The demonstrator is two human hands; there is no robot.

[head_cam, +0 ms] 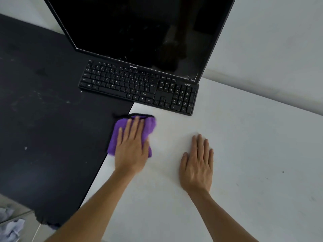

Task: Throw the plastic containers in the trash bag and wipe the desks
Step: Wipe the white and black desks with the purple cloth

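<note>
Head view: a left hand (131, 147), fingers straight, presses a purple microfibre cloth (151, 125) across the seam between black surface (43, 102) and white surface (244, 137). The right hand (197, 165) rests flat, holding nothing. A forward stroke could shove the nearby black plastic keyboard (139, 86).

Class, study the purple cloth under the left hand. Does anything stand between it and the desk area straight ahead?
Yes. The keyboard lies across the black desk and the white desk just ahead of the cloth, with the monitor behind it. Sideways, the right hand rests flat on the white desk.
</note>
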